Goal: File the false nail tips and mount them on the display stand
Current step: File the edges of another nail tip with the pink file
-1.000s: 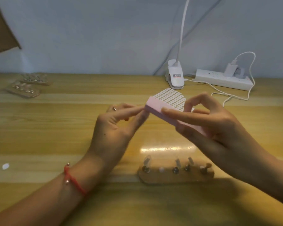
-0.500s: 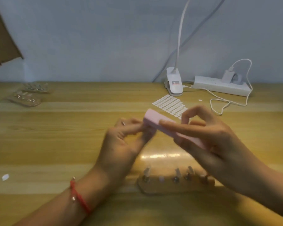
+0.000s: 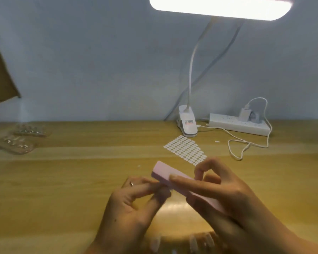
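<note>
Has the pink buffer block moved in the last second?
Yes: the pink buffer block has shifted toward the person, clear of the adhesive tab sheet it overlapped earlier.

tabletop (image 3: 62, 180) | back, right of middle: lamp clip (image 3: 187, 123), strip (image 3: 228, 123) to its right, cable (image 3: 246, 143) before strip | sheet (image 3: 184, 149) before clip | far left: two trays (image 3: 32, 130), one behind the other | near middle, above tabletop: block (image 3: 165, 174) in right hand (image 3: 226, 197), left hand (image 3: 128, 208) at its left end | near edge, below hands: stand (image 3: 182, 241)

Lit clip lamp (image 3: 188, 121), white power strip (image 3: 235, 124) with charger (image 3: 244, 114), looped white cable (image 3: 249, 143), wooden desk (image 3: 62, 180)
</note>
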The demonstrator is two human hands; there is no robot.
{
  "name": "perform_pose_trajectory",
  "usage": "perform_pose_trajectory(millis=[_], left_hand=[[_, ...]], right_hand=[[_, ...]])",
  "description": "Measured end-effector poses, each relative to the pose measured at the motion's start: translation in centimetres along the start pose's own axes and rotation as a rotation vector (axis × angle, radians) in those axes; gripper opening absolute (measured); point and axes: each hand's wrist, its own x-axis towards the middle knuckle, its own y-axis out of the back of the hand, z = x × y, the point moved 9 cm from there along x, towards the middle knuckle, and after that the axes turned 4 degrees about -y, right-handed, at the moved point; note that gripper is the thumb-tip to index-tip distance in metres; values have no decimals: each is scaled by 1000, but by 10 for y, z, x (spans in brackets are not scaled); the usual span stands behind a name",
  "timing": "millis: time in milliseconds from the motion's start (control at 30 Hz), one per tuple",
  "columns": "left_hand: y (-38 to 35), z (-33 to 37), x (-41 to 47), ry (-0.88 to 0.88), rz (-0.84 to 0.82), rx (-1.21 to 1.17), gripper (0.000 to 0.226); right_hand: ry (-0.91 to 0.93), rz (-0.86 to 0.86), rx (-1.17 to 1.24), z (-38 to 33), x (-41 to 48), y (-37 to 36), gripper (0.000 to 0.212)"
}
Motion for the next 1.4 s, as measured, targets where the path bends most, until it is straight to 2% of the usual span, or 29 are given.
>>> perform_pose_trajectory(millis=[100, 133, 167, 200, 233, 333, 467, 533, 667, 767, 900, 1000, 1067, 1133, 1200, 1267, 1333, 1400], left_hand=[[-3, -2, -1, -24, -21, 6, 7], [1, 0, 0, -26, 4, 23, 33], [3, -3, 1, -35, 16, 24, 12], [3, 4, 0, -41, 28, 48, 46], [-2, 3, -2, -66, -5, 69, 9], [-6, 9, -2, -120, -35, 125, 15], [2, 10, 0, -134, 33, 178, 19], [-6, 7, -2, -101, -21, 187, 17], [6, 1, 1, -48, 60, 91, 13], [-9, 5, -3, -51, -48, 135, 16], [6, 3, 1, -33, 33, 71, 17], [-11, 3, -4, 11, -75, 12, 15], [-6, 1, -3, 2, -33, -1, 22], [4, -1, -1, 18, 38, 3, 15], [-6, -1, -4, 53, -12, -23, 4], [-10, -3, -6, 80, -50, -29, 8], [0, -4, -2, 63, 9, -11, 16], [-1, -2, -2, 67, -3, -21, 8]], right_hand=[[28, -24, -12, -3, 0, -2, 34], [7, -25, -15, -1, 0, -1, 34], [-22, -32, -2, 1, 0, 0, 34], [-38, -47, 16, 2, 0, -2, 34], [-25, -54, 26, 1, 0, -4, 33], [0, -83, 52, 1, 1, -8, 33], [-52, -104, 50, 10, 1, -7, 34], [0, -109, 33, 3, 0, -10, 33], [-52, -104, 22, 7, 1, -5, 35], [-19, -135, 61, 0, 0, -10, 35], [-59, -122, 104, 4, -1, -5, 33], [-11, -123, 64, -4, -1, -10, 33], [-5, -115, 45, -4, -1, -8, 32], [-51, -93, 75, 1, -1, -4, 33], [-23, -89, 70, -2, -1, -6, 32], [12, -107, 48, -4, -3, -9, 31], [-39, -102, 77, 3, -3, -6, 32], [-53, -97, 79, 4, -3, -6, 34]])
